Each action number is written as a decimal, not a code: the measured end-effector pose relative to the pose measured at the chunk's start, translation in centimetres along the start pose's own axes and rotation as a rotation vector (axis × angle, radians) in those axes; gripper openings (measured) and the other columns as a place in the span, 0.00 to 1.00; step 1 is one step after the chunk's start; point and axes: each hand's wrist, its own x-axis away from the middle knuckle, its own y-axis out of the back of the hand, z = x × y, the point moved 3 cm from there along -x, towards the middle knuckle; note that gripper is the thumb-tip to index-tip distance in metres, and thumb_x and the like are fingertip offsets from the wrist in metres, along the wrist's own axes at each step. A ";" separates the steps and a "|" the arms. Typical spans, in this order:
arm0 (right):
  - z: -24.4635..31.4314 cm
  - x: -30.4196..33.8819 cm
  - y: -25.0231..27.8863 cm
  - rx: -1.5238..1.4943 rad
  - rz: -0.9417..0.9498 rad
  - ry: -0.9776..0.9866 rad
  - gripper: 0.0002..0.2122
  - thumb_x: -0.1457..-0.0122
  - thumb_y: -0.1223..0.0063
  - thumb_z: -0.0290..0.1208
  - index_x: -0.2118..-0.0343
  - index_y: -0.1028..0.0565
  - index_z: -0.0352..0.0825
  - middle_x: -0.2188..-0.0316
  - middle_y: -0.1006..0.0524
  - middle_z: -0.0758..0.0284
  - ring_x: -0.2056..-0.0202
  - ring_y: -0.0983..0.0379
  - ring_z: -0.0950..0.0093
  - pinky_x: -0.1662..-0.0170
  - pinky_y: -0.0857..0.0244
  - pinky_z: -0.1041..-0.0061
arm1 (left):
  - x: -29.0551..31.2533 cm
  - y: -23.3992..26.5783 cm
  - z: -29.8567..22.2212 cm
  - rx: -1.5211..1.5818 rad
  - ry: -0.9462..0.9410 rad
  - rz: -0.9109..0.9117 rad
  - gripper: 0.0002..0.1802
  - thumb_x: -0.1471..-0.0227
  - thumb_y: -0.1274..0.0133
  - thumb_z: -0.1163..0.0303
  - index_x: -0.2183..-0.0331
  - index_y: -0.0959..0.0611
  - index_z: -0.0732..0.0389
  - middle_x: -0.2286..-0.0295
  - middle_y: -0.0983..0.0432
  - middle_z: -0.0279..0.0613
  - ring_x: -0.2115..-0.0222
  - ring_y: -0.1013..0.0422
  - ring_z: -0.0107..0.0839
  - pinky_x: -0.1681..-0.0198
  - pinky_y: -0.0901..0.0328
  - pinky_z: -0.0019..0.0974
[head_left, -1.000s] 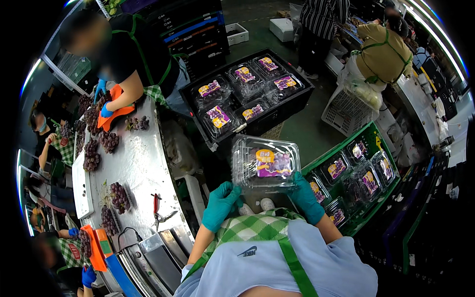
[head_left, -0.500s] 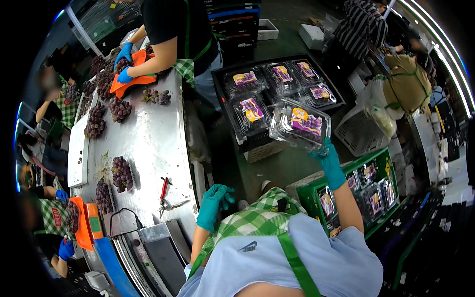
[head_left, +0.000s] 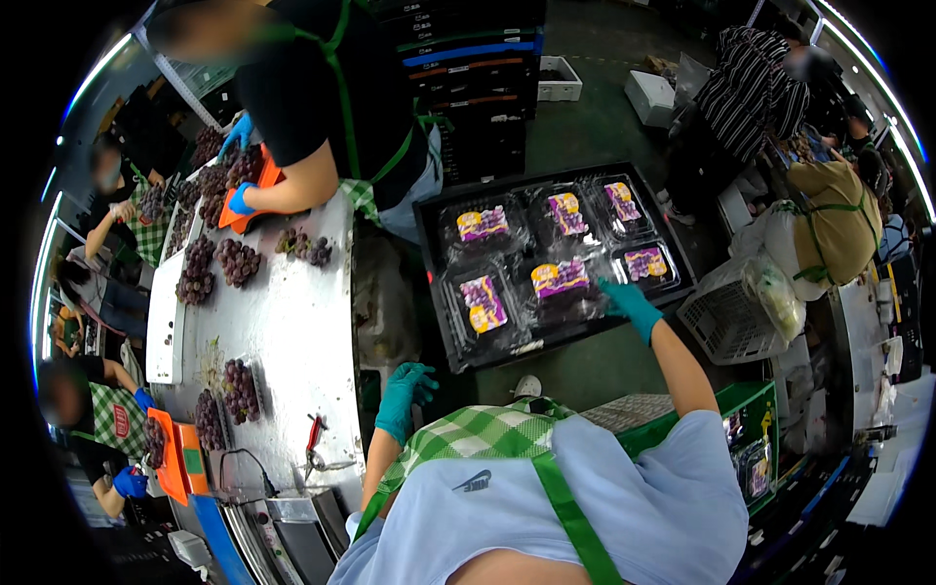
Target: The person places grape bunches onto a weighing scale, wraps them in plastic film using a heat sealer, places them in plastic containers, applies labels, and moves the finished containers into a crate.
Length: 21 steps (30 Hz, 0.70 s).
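Note:
My right hand (head_left: 634, 308), in a teal glove, is at the right edge of a clear plastic clamshell box of grapes (head_left: 561, 303) with a purple and orange label. Its fingers are closed on that edge, partly hidden by glare. The box lies in the front middle of a black tray (head_left: 597, 343), among several similar clamshell boxes (head_left: 484, 252). My left hand (head_left: 404, 402), gloved in teal too, is beside the metal table's edge, holding nothing, its fingers loosely bent and apart.
The metal table (head_left: 292, 336) on the left bears grape bunches (head_left: 241, 390) and red-handled shears (head_left: 313, 434). A co-worker (head_left: 322, 107) handles grapes over an orange stand (head_left: 244, 216). At the right are a green crate (head_left: 759, 405) of boxes and a white basket (head_left: 726, 327).
My right hand has moved the clamshell box forward and left, from above the tray's near edge down into its front row. My view has shifted; the left hand stays near the table.

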 end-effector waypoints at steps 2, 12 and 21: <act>0.6 0.5 -0.5 0.188 0.025 0.008 0.28 0.58 0.49 0.56 0.74 0.28 0.27 0.82 0.29 0.62 0.80 0.30 0.73 0.73 0.32 0.75 | -2.6 -0.9 -0.7 -0.004 -0.015 -0.068 0.10 0.51 0.55 0.64 0.67 0.28 0.59 0.78 0.28 0.35 0.83 0.36 0.22 0.80 0.41 0.24; 0.3 2.0 -2.2 0.677 -0.073 0.248 0.29 0.58 0.50 0.53 0.62 0.31 0.28 0.65 0.29 0.52 0.61 0.33 0.60 0.57 0.39 0.68 | -20.0 -0.2 2.1 -0.440 -0.196 -0.313 0.33 0.58 0.47 0.60 0.54 0.37 0.68 0.60 0.35 0.56 0.61 0.36 0.43 0.57 0.41 0.37; 3.7 7.3 -2.4 0.461 -0.473 0.329 0.27 0.57 0.46 0.41 0.58 0.36 0.26 0.59 0.35 0.50 0.58 0.37 0.56 0.56 0.42 0.68 | -23.6 -3.9 -1.5 -0.529 -0.348 -0.634 0.23 0.56 0.51 0.56 0.69 0.31 0.69 0.69 0.33 0.57 0.68 0.35 0.50 0.67 0.41 0.43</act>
